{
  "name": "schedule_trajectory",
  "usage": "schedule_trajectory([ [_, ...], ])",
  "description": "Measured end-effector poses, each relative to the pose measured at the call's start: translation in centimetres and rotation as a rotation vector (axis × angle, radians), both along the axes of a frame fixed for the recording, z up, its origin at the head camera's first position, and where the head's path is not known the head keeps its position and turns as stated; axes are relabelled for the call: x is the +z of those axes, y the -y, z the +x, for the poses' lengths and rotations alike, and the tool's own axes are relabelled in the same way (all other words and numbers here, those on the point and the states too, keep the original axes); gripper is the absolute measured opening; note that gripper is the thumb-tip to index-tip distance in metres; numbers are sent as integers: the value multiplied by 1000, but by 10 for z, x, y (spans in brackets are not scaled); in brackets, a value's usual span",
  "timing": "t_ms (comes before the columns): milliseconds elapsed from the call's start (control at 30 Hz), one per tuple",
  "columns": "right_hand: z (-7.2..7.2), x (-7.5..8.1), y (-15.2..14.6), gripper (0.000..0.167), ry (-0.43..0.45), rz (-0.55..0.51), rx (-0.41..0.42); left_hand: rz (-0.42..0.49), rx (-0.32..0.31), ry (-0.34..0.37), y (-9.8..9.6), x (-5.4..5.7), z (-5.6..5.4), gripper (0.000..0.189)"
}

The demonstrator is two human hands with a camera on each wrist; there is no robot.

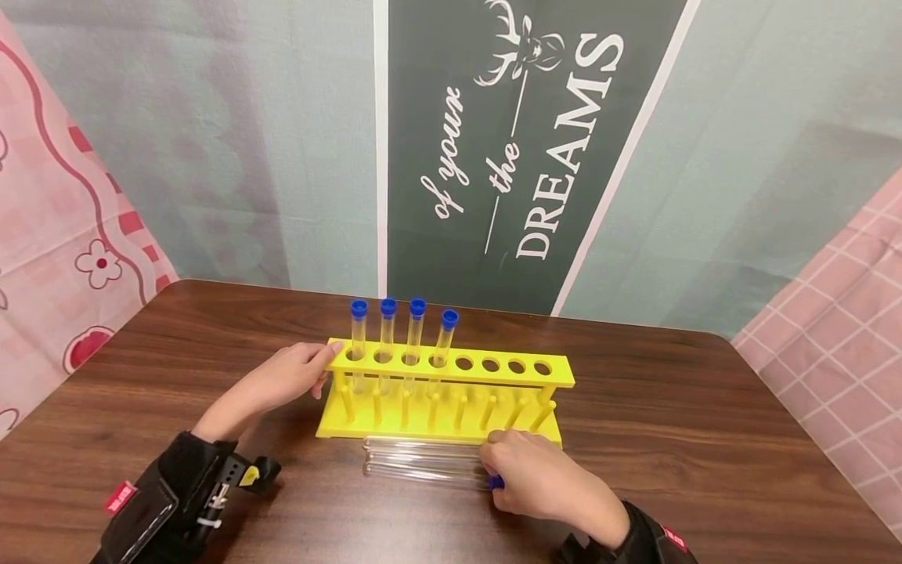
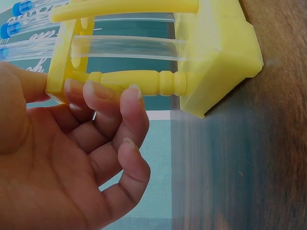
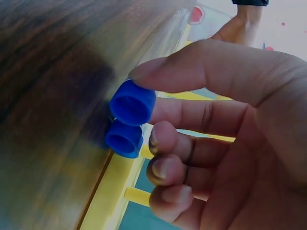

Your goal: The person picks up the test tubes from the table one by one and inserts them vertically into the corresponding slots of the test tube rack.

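A yellow test tube rack (image 1: pixel 451 362) stands on the table, its left holes filled by several upright test tubes with blue caps (image 1: pixel 418 307). My left hand (image 1: pixel 303 372) grips the rack's left end, thumb on the top plate and fingers curled beneath it by the end post (image 2: pixel 129 83). In front of the base, clear test tubes (image 1: pixel 423 462) lie side by side. My right hand (image 1: pixel 532 474) is at their capped ends. In the right wrist view its thumb and index finger pinch one blue cap (image 3: pixel 132 103); a second blue cap (image 3: pixel 123 138) sits right beside it.
The holes on the rack's right side (image 1: pixel 517 366) hold no tubes. Short yellow pegs (image 1: pixel 461 413) rise along the base's front. The brown wooden table (image 1: pixel 655 415) reaches back to a printed curtain (image 1: pixel 310 157).
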State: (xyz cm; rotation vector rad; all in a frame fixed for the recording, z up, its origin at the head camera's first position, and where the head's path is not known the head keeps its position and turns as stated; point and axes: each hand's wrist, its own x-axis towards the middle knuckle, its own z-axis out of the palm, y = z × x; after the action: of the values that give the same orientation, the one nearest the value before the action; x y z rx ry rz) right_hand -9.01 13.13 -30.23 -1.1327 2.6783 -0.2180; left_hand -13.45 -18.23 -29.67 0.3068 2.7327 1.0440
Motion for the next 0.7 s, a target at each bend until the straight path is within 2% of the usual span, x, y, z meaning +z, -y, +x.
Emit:
schedule_trajectory([
  [200,0,6,-4,22,16,2,10,3,3,-6,-1,-1,0,47],
  [433,0,15,-9,26,55,-59,7,1,12,5,-1,0,1,47],
  [700,-2,28,-12,23,72,-104,9,-5,11,5,-1,-1,1,47],
])
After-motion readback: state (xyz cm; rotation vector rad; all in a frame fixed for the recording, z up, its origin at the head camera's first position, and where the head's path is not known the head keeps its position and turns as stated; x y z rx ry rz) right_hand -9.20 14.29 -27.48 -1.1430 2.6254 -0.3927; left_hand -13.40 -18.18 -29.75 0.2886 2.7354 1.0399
